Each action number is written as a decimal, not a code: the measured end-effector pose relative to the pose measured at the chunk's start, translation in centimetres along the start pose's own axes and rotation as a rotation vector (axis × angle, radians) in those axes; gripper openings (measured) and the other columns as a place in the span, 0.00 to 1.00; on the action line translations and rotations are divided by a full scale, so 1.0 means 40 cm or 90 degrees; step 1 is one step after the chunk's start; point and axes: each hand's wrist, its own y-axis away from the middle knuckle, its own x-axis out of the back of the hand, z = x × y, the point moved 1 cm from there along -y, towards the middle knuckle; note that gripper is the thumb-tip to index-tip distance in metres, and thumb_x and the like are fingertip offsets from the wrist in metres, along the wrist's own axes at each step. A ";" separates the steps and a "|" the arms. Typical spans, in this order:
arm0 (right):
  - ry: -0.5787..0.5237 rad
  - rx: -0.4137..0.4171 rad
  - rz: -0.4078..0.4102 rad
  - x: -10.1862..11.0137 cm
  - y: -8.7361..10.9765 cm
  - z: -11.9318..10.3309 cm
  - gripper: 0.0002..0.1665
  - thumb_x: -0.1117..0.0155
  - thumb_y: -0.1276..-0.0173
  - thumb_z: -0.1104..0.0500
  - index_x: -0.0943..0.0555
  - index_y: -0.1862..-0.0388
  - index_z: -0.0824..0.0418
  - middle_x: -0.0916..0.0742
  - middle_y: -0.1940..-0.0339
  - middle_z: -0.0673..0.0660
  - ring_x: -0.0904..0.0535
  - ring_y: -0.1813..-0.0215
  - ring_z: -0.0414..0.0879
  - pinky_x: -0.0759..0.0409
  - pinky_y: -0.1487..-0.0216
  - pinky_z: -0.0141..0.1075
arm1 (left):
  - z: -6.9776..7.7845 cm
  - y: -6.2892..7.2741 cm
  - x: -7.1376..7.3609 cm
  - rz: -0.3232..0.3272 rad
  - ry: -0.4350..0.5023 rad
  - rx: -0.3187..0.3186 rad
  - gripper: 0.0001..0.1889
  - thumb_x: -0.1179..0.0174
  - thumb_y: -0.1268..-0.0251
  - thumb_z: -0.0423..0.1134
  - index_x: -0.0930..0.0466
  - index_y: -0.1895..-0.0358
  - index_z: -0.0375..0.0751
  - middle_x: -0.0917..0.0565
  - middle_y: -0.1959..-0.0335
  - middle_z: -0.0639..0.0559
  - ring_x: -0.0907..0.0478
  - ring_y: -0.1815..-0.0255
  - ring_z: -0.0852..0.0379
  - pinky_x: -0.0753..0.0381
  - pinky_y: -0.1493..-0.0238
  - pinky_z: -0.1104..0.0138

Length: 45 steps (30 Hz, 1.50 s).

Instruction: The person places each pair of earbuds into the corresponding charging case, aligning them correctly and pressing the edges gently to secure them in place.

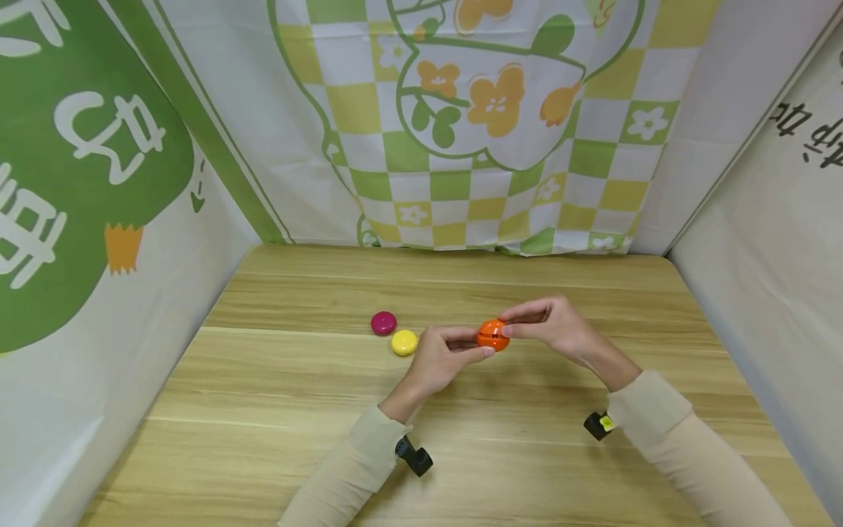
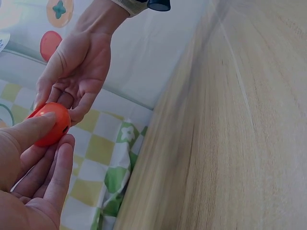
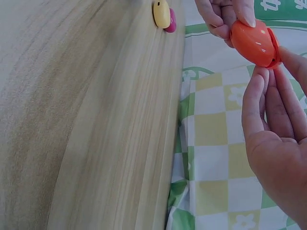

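Note:
Both hands hold a round, glossy orange case (image 1: 493,335) above the table. Its rim shows a dark split, with the two halves slightly parted in the right wrist view. My left hand (image 1: 437,360) grips it from the left, the thumb (image 2: 45,123) lying across its face in the left wrist view. From the other side, my right hand (image 1: 560,327) pinches its edge between thumb and fingers. A yellow round case (image 1: 405,342) lies on the table just left of my left hand. Beside that one, farther left, is a magenta round case (image 1: 383,323).
The wooden table (image 1: 296,410) extends beneath both arms. Behind its back edge hangs a green-and-yellow checked cloth (image 1: 408,168). Printed white panels (image 1: 784,219) stand along the left and right sides. Black camera mounts (image 1: 413,457) stick out from both wrists.

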 end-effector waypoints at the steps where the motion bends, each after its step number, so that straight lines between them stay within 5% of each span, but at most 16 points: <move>1: 0.001 0.006 0.001 -0.001 0.001 0.000 0.25 0.23 0.31 0.57 0.14 0.40 0.68 0.08 0.45 0.62 0.09 0.48 0.44 0.12 0.43 0.35 | 0.000 0.000 -0.001 0.001 -0.001 0.001 0.16 0.23 0.37 0.39 0.08 0.47 0.42 0.07 0.49 0.44 0.08 0.54 0.55 0.08 0.52 0.67; 24: 0.000 0.047 0.009 0.003 0.015 0.010 0.22 0.21 0.33 0.58 0.12 0.43 0.65 0.07 0.48 0.58 0.08 0.52 0.47 0.09 0.44 0.47 | 0.011 0.000 -0.008 0.009 -0.005 0.031 0.16 0.23 0.36 0.41 0.08 0.47 0.44 0.07 0.49 0.45 0.08 0.53 0.54 0.08 0.50 0.65; 35: 0.030 0.123 0.022 -0.008 0.017 0.021 0.18 0.22 0.32 0.60 0.11 0.46 0.65 0.08 0.48 0.66 0.07 0.54 0.45 0.07 0.51 0.40 | 0.010 -0.004 -0.011 0.024 -0.007 0.050 0.15 0.23 0.36 0.40 0.08 0.47 0.42 0.07 0.49 0.44 0.08 0.53 0.53 0.08 0.50 0.64; 45: 0.071 0.094 0.059 -0.034 -0.003 0.051 0.19 0.22 0.31 0.59 0.11 0.45 0.65 0.08 0.48 0.65 0.08 0.51 0.44 0.09 0.51 0.33 | -0.015 -0.004 -0.010 0.055 -0.020 0.078 0.15 0.23 0.35 0.42 0.08 0.49 0.41 0.07 0.50 0.44 0.08 0.51 0.51 0.08 0.49 0.64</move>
